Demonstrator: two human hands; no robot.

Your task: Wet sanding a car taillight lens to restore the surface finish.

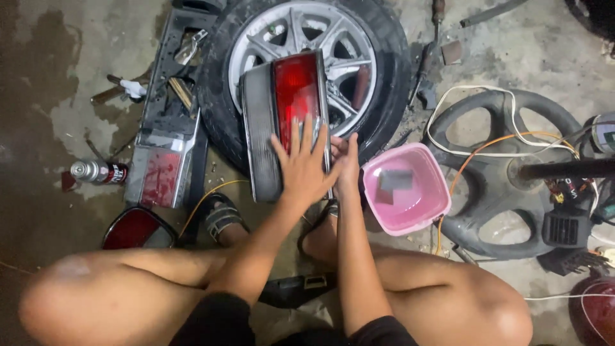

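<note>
The person squats low over the concrete floor (38,77), bare knees wide, sandalled feet planted just short of a car tail lamp (285,122). That lamp, red lens in the middle with a grey ribbed band down one side, is the thing to steer by: it stands propped on end, leaning back against a wheel (307,70).

The left hand (302,168) lies flat on the lower face of the lamp, fingers spread wide, palm pressed to the lens. The right hand (346,163) is against the lamp's lower right edge, fingers curled loosely around it; whether it pinches anything I cannot tell.

Just right of the lamp, close by the right hand, sits a pink plastic basin (405,187) with a small grey square pad lying in its bottom. Further right lies a dark steering wheel (496,170) with white and orange wires draped over it.

Left of the lamp a second lamp unit (160,166) with a red lens and chrome frame lies flat, and a rounded red lens (134,229) lies nearer the knee. Farther left is a spray can (96,171) on its side.

Behind the lamp, the wheel shows a silver spoked rim inside a black tyre.
</note>
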